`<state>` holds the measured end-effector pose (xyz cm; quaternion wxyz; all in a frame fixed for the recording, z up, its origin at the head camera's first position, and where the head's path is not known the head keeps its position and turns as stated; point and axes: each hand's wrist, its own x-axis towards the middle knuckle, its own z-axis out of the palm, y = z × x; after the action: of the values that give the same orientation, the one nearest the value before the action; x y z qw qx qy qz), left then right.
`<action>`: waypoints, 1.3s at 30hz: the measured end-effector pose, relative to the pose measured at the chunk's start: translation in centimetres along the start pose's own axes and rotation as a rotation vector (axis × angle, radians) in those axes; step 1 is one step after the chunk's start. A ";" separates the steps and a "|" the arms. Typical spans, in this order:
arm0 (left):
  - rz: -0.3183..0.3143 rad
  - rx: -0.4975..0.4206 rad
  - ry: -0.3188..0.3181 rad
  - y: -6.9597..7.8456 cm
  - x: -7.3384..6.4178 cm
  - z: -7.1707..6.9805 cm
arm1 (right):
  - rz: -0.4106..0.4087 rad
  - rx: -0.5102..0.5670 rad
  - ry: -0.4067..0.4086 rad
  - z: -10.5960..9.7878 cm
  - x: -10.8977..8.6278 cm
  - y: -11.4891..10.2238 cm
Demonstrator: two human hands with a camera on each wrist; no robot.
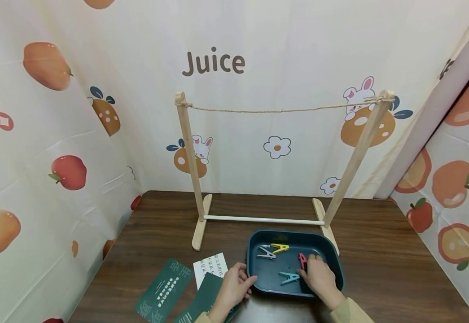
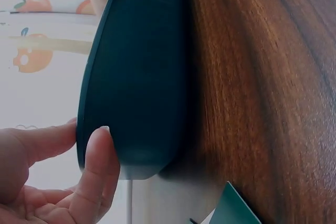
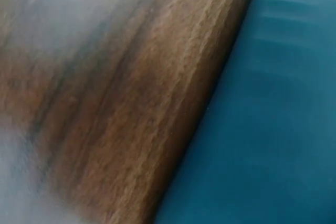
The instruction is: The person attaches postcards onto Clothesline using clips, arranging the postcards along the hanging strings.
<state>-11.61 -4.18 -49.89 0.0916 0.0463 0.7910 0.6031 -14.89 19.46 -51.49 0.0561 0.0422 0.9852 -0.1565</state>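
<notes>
Left fingers [image 2: 97, 163] pinching tray rim [image 1: 291, 232], red clothespin [image 1: 302, 258] pinched between right fingers [image 1: 313, 264].

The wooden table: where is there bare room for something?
Bare: between the blue tray and the table's right edge; left of the rack's left foot, beyond the green cards. Crowded: left of the tray, with those cards and the left hand.

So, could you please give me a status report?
Left hand on tray. Right hand gripping red peg. Blue peg close by; nothing visibly blocking.
</notes>
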 end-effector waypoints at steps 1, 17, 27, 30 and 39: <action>-0.001 -0.005 0.001 0.0 0.0 0.0 | 0.006 -0.005 -0.006 0.0 0.0 0.0; -0.004 -0.090 0.012 -0.8 -0.2 0.3 | 0.049 -0.011 -0.039 0.1 0.1 0.2; -0.007 -0.090 0.040 -0.9 -0.2 0.5 | 0.044 0.005 -0.042 -0.3 0.0 0.4; -0.003 -0.070 0.064 -0.7 -0.3 0.6 | 0.045 0.012 -0.041 -0.4 0.0 0.5; 0.004 0.037 0.109 -0.8 -0.3 0.8 | 0.039 0.068 -0.022 -1.0 -0.5 0.6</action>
<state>-11.13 -3.75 -50.88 0.0464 0.0166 0.8058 0.5901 -14.46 20.29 -50.68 0.0686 0.0615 0.9775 -0.1895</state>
